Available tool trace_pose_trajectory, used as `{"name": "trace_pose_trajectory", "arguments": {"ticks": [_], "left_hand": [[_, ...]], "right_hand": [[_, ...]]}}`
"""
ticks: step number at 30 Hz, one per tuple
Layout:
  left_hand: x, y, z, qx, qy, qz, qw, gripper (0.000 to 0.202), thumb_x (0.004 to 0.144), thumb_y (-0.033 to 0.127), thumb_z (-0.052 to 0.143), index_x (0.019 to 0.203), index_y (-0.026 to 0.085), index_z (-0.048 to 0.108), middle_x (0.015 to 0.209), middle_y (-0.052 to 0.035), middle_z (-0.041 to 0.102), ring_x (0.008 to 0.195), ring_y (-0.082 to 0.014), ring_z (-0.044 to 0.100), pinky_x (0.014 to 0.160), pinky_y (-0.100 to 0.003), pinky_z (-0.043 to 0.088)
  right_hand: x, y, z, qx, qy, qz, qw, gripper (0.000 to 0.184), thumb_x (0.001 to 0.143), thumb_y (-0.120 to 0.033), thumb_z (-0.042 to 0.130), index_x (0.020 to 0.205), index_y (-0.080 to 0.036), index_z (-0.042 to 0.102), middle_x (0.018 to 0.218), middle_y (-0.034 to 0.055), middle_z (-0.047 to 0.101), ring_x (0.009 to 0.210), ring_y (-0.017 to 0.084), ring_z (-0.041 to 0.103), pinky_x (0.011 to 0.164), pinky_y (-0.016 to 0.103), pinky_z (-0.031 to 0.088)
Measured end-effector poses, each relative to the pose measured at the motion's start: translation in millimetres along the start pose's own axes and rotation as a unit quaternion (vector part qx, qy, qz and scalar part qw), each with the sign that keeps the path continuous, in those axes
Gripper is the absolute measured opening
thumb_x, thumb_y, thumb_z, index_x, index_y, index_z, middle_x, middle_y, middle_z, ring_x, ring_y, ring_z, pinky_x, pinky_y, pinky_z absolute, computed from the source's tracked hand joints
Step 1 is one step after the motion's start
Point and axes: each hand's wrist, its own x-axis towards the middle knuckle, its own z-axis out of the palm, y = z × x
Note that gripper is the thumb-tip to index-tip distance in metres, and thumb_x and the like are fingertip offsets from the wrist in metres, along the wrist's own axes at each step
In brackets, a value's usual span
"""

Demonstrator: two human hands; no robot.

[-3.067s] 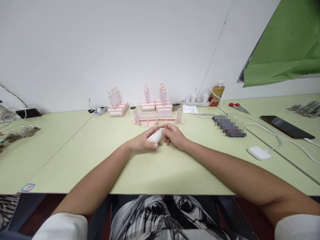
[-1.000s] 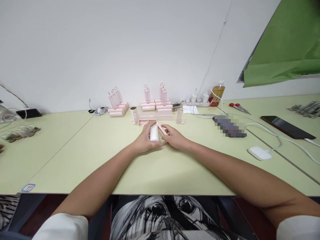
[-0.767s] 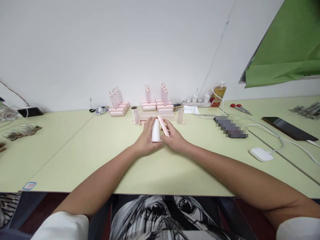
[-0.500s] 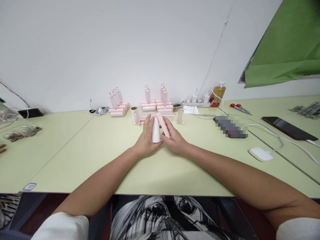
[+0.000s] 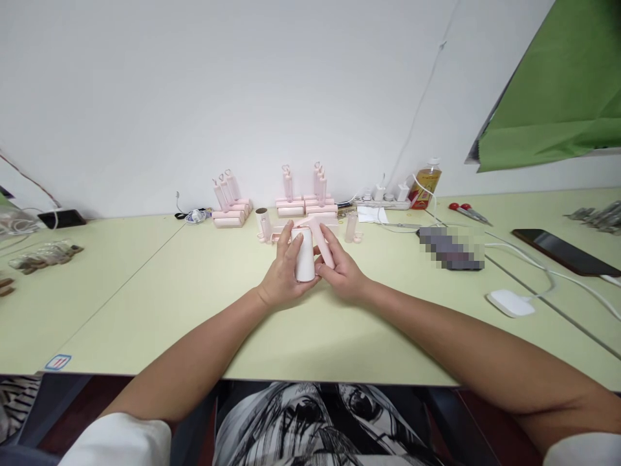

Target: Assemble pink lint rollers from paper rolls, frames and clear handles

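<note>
My left hand [image 5: 281, 275] is closed around the white paper roll [image 5: 305, 259] of what looks like a lint roller, held upright over the table. My right hand [image 5: 345, 272] grips a long pink plastic lint roller cover [image 5: 321, 243], tilted beside the roll. The two pieces come close together near their tops; whether they are joined I cannot tell. Just beyond my hands stands a small clear pink tube [image 5: 264, 228], with a cardboard core [image 5: 261, 213] behind it.
Several pink lint rollers [image 5: 228, 220] stand along the wall, with more [image 5: 320, 208] in the middle. On the right are a drink bottle [image 5: 425, 186], a power strip [image 5: 395, 203], red-handled tools [image 5: 468, 211], a phone [image 5: 565, 251] and a white charger [image 5: 510, 303] with cables.
The white roll has turned in my left hand and shows a wider side. The pink cover has tilted a little and its broader top now shows. Both hands stay nearly in place.
</note>
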Motion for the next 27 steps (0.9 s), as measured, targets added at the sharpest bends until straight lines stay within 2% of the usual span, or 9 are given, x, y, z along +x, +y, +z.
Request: {"name": "trace_pose_trajectory", "arguments": {"ticks": [4, 7, 15, 21, 27], "left_hand": [[3.9, 3.7, -4.0, 0.024, 0.018, 0.015, 0.999, 0.102, 0.079, 0.042, 0.071, 0.153, 0.029, 0.002, 0.156, -0.0193, 0.011, 0.147, -0.0352, 0.01, 0.11, -0.06, 0.031], [5.5, 6.8, -6.0, 0.036, 0.022, 0.013, 0.999, 0.102, 0.077, 0.045, 0.072, 0.152, 0.029, 0.004, 0.154, -0.0191, 0.013, 0.147, -0.036, 0.012, 0.111, -0.06, 0.028], [2.8, 6.5, -5.5, 0.075, 0.014, -0.007, 0.997, 0.103, 0.073, 0.051, 0.074, 0.147, 0.038, 0.004, 0.154, -0.0174, 0.006, 0.145, -0.0401, 0.013, 0.106, -0.06, 0.033], [4.9, 6.8, -6.4, 0.064, 0.028, -0.004, 0.998, 0.103, 0.071, 0.052, 0.076, 0.148, 0.034, 0.01, 0.152, -0.0188, 0.013, 0.143, -0.0381, 0.019, 0.106, -0.058, 0.035], [4.5, 8.4, -8.0, 0.039, 0.024, -0.046, 0.998, 0.098, 0.067, 0.059, 0.075, 0.145, 0.03, 0.022, 0.146, -0.0182, 0.018, 0.142, -0.0377, 0.021, 0.106, -0.056, 0.036]], "right_hand": [[1.8, -2.1, -0.2, 0.078, -0.014, 0.023, 0.997, 0.086, 0.084, -0.016, 0.052, 0.154, -0.032, 0.006, 0.087, -0.0002, 0.059, 0.066, 0.014, 0.055, 0.062, 0.031, 0.05], [2.8, -5.2, 0.5, 0.118, -0.02, 0.046, 0.992, 0.089, 0.082, -0.015, 0.053, 0.154, -0.031, 0.003, 0.075, -0.0045, 0.053, 0.06, 0.012, 0.052, 0.059, 0.029, 0.049], [1.7, -8.9, 1.7, 0.137, -0.007, 0.043, 0.99, 0.089, 0.08, -0.019, 0.056, 0.153, -0.034, 0.008, 0.077, -0.0037, 0.051, 0.06, 0.013, 0.049, 0.058, 0.03, 0.05], [1.5, -12.8, 0.2, 0.142, 0.001, 0.05, 0.989, 0.089, 0.079, -0.016, 0.056, 0.153, -0.033, 0.01, 0.074, -0.0052, 0.049, 0.058, 0.012, 0.048, 0.057, 0.029, 0.05], [4.6, -18.6, 0.5, 0.168, -0.008, 0.097, 0.981, 0.094, 0.073, -0.012, 0.052, 0.153, -0.035, 0.009, 0.069, -0.0085, 0.05, 0.048, 0.01, 0.05, 0.052, 0.028, 0.048]]}}
